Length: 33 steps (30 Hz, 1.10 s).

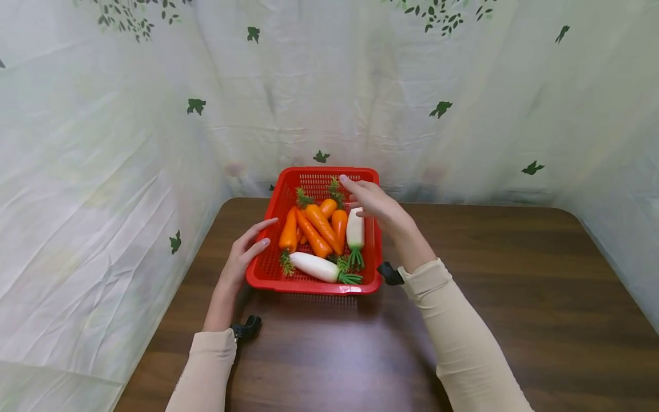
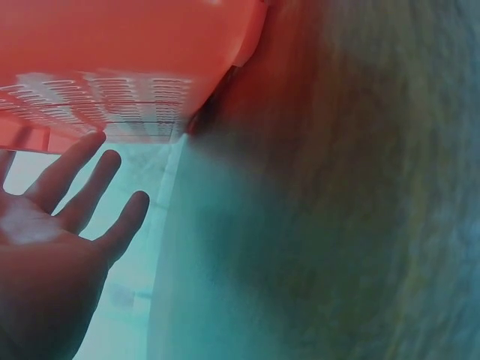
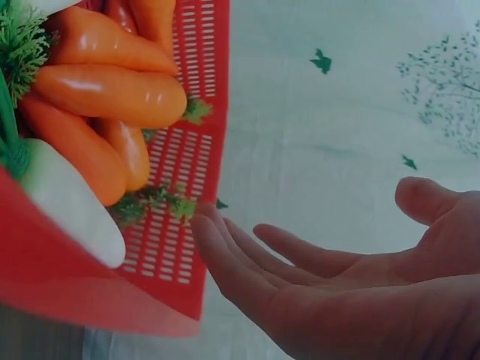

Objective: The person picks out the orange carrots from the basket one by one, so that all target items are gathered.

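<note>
Plainly, from the head view, the red basket (image 1: 304, 288) of carrots (image 1: 321, 225) and radishes (image 1: 315, 266) sits near the far-left corner of the desk (image 1: 494, 297). In the left wrist view, the spread left grip (image 2: 54, 251) should steady it lightly; in the right, the outstretched, unladen right grip (image 3: 337, 289) should clear the greens (image 3: 133, 208).

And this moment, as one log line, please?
left hand: at red basket, left side; right hand: near right side, empty; inside: carrots, two white radishes

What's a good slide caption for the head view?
Left hand and right hand flank a red slotted basket holding orange carrots and two white radishes.
</note>
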Tool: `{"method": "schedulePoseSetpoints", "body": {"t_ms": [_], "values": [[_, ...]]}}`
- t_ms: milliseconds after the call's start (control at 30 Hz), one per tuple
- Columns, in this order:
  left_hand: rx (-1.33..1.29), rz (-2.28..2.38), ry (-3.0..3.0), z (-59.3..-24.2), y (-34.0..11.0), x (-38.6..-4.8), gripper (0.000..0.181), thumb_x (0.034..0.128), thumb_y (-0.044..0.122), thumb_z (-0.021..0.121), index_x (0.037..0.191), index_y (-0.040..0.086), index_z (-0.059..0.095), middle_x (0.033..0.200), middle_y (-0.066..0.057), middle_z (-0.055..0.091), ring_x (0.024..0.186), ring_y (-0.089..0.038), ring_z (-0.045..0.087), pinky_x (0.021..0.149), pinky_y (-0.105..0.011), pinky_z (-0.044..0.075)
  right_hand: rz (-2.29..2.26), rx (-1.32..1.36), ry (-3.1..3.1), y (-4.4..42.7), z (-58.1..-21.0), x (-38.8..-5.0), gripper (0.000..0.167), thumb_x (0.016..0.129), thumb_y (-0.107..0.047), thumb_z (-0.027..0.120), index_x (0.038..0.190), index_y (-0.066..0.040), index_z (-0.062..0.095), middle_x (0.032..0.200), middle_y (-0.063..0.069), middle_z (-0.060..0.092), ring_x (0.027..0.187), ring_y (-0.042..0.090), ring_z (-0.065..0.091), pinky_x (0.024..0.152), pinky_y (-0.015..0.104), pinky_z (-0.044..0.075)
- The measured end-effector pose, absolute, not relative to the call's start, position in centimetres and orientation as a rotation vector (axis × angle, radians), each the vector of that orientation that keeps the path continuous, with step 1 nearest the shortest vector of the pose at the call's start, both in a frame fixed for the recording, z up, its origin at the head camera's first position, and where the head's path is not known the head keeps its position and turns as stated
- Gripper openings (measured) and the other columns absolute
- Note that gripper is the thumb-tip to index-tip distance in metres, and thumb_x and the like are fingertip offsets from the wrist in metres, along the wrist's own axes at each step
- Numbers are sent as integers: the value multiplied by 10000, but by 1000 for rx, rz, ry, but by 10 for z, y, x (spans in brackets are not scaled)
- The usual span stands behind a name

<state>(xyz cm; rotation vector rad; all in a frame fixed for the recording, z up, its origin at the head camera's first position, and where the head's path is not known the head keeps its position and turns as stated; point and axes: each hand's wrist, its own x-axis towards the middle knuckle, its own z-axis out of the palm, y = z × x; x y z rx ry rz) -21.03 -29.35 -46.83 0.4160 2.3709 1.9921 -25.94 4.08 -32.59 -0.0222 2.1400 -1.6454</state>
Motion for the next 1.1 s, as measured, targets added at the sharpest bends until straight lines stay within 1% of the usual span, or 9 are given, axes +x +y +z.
{"method": "schedulePoseSetpoints", "body": {"t_ms": [200,300,500,567,667,800,900,1000,1100], "values": [[410,1994,2368,-466,-296,-212,487,1090,298,550,1569,226,501,1605,-71,469,1360,-343,563,948,-295,606,-1702,7,2003,27,-331,-278,774,1070,-545,519,1640,-62,319,1616,218,413,1488,414,433,1258,538,355],[411,1987,2379,-466,-297,-211,489,1092,305,545,1572,230,497,1607,-77,465,1356,-338,566,947,-290,606,-1703,24,1995,22,-335,-283,751,1066,-532,537,1633,-80,345,1624,212,392,1483,434,429,1253,549,358],[415,1970,2371,-471,-296,-206,497,1092,297,539,1580,217,486,1620,-100,454,1355,-355,568,951,-299,605,-1661,70,1959,11,-345,-285,797,1060,-505,573,1663,-92,254,1665,256,329,1492,431,428,1260,539,350],[416,1976,2369,-471,-295,-205,502,1091,302,538,1582,213,483,1621,-101,455,1356,-354,567,953,-301,603,-1646,90,1963,7,-348,-287,810,1050,-485,605,1652,-77,248,1662,255,330,1488,426,429,1254,537,362],[417,1990,2367,-469,-293,-205,504,1088,318,547,1579,218,487,1620,-82,460,1357,-334,569,960,-302,601,-1613,92,1991,2,-352,-290,733,1038,-433,650,1577,-40,346,1594,215,418,1456,423,451,1239,538,383],[426,1987,2369,-468,-293,-206,503,1089,319,549,1578,218,489,1618,-78,464,1348,-321,579,961,-300,601,-1584,130,1957,-3,-356,-293,757,1031,-405,669,1588,-47,301,1583,216,409,1464,426,434,1245,527,377],[432,1985,2365,-469,-294,-207,501,1089,310,549,1577,214,490,1617,-85,464,1344,-324,581,957,-299,603,-1594,176,1889,-5,-361,-296,828,1032,-409,667,1644,-84,213,1641,258,343,1503,419,405,1262,512,356],[438,1990,2359,-469,-294,-208,502,1089,303,547,1578,208,488,1615,-96,463,1344,-328,580,956,-299,603,-1596,180,1858,-7,-365,-298,796,1037,-385,668,1639,-72,252,1631,273,370,1509,416,411,1267,505,349],[438,1993,2357,-469,-295,-209,500,1089,306,547,1577,212,490,1610,-98,465,1334,-328,587,951,-301,606,-1561,159,1869,-10,-368,-299,822,1047,-320,663,1664,-70,181,1617,279,385,1508,419,413,1266,497,352]]}}
